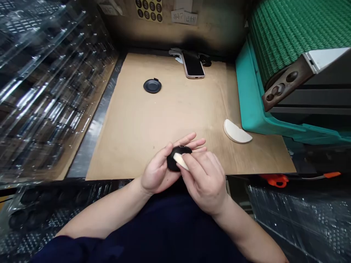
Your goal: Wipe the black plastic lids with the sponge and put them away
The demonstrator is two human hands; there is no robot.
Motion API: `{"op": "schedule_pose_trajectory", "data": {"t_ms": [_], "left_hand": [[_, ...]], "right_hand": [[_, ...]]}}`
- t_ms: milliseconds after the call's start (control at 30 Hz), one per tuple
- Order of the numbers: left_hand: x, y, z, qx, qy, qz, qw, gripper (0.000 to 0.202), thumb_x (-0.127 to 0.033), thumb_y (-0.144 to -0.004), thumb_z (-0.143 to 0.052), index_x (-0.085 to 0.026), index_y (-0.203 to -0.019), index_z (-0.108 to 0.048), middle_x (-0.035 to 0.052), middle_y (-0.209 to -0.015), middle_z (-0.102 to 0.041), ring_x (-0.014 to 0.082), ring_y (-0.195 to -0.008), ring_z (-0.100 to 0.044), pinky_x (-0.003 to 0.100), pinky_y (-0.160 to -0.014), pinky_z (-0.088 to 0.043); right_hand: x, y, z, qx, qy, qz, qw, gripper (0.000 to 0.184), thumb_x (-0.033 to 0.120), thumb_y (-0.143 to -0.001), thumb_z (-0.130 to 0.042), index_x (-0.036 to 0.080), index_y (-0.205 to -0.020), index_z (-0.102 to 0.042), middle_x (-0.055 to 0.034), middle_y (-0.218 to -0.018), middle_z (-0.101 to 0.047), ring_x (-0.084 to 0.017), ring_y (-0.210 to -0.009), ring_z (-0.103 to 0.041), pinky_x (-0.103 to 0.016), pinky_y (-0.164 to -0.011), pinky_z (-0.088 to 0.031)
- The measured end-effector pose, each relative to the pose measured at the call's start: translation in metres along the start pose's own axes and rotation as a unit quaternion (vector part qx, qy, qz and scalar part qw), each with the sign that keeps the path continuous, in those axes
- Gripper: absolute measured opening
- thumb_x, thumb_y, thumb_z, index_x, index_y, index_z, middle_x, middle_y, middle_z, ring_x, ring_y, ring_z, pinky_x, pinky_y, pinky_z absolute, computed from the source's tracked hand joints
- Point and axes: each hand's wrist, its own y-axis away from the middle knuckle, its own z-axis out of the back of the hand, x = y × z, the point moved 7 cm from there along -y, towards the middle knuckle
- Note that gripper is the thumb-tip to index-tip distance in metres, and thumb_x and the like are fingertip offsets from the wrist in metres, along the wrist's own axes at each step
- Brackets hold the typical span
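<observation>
In the head view my left hand cradles a round black compact-like piece, palm up. Its thumb rests on the piece's left edge and the fingers stretch out behind it. My right hand pinches a small cream-white pad, perhaps a sponge, and the pad's tip touches the black face. The fingers of the right hand cover much of the pad. Farther back on the cardboard lies another round dark piece, shallow like a dish, with a small tab. A white half-round pad rests to the right.
Brown cardboard covers the worktop. A phone lies at the back. Stacked clear plastic trays stand at left. To the right are a teal crate and a green conveyor belt. An orange-handled tool sits below the right edge.
</observation>
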Motion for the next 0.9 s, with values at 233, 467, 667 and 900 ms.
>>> {"op": "schedule_pose_trajectory", "data": {"t_ms": [233,467,667,900], "left_hand": [[-0.003,-0.002,0.003,-0.009,0.007,-0.031,0.999,0.050,-0.035,-0.100,-0.035,-0.021,-0.141,-0.060,0.0085,-0.155,-0.053,0.0297,-0.148,-0.043,0.048,-0.125,-0.030],[-0.001,-0.002,0.001,-0.003,-0.024,0.009,1.000,0.053,-0.036,-0.096,-0.034,-0.020,-0.139,-0.060,0.0093,-0.151,-0.057,0.0297,-0.150,-0.040,0.050,-0.126,-0.029],[0.000,-0.006,-0.002,-0.011,-0.007,-0.002,1.000,0.046,-0.037,-0.093,-0.034,-0.017,-0.110,-0.072,0.0117,-0.139,-0.066,0.0335,-0.143,-0.049,0.053,-0.126,-0.028],[0.005,-0.008,-0.005,-0.015,-0.012,0.008,1.000,0.055,-0.052,-0.101,-0.031,-0.017,-0.107,-0.072,0.0135,-0.139,-0.066,0.0352,-0.140,-0.053,0.055,-0.124,-0.030]], "right_hand": [[-0.002,0.009,-0.001,0.061,0.008,-0.035,0.998,0.015,0.015,-0.097,-0.058,0.011,-0.109,-0.066,-0.0090,-0.088,-0.069,-0.020,-0.077,-0.059,-0.034,-0.070,-0.049],[-0.008,0.003,-0.001,0.036,0.028,-0.030,0.999,0.017,0.021,-0.101,-0.052,0.014,-0.105,-0.066,-0.0086,-0.089,-0.068,-0.021,-0.082,-0.060,-0.036,-0.074,-0.051],[0.002,0.017,-0.006,0.073,-0.044,-0.051,0.995,0.016,0.019,-0.100,-0.053,0.014,-0.105,-0.067,-0.0056,-0.082,-0.064,-0.018,-0.077,-0.059,-0.032,-0.070,-0.050],[0.002,0.016,-0.008,0.050,-0.050,-0.041,0.997,0.017,0.021,-0.100,-0.054,0.012,-0.106,-0.067,-0.0048,-0.080,-0.064,-0.018,-0.073,-0.059,-0.033,-0.067,-0.049]]}}
